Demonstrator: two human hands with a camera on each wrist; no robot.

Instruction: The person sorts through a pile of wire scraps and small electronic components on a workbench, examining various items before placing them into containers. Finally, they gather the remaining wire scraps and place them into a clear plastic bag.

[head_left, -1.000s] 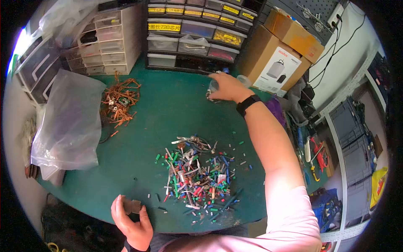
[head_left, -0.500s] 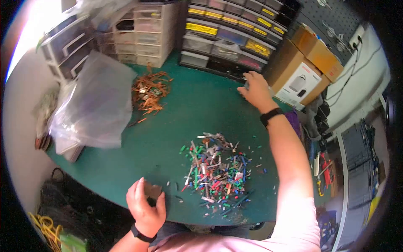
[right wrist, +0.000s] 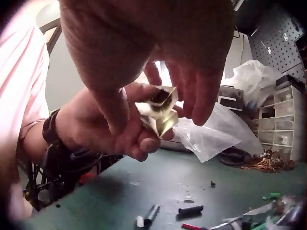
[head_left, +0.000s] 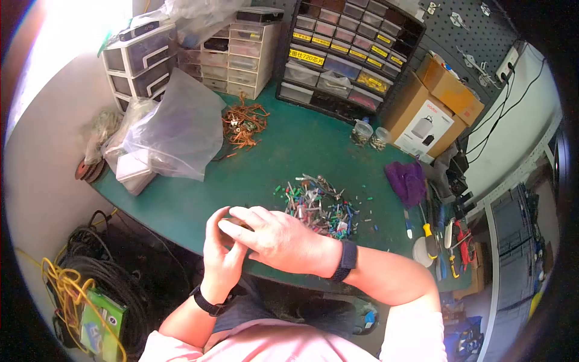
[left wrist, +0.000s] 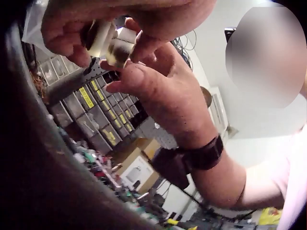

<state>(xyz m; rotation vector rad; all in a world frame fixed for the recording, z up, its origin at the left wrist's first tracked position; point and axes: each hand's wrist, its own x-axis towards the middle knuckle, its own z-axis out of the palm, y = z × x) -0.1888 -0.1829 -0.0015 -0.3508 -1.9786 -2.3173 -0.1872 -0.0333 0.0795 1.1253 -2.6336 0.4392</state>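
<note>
My left hand (head_left: 223,250) holds a small pale box (right wrist: 158,108) with flaps standing up and a dark patch inside. Over it comes my right hand (head_left: 283,238), its thumb and fingers placed around the box. In the left wrist view the right thumb (left wrist: 136,76) is right at the box's edge. From the head view, both hands mostly hide the box. Just beyond the hands, a pile of cut wire and coloured sleeve bits (head_left: 316,205) lies on the green tabletop (head_left: 283,151).
Two small clear jars (head_left: 362,131) stand before the drawer cabinet (head_left: 344,66), next to a cardboard box (head_left: 422,120). At the left lie a plastic bag (head_left: 187,130) and copper-coloured scraps (head_left: 245,123). A purple cloth (head_left: 405,183) and tools (head_left: 449,241) are on the right.
My right hand has drawn back from the jars at the far side of the table to the small box in my left hand. The head view has turned left.
</note>
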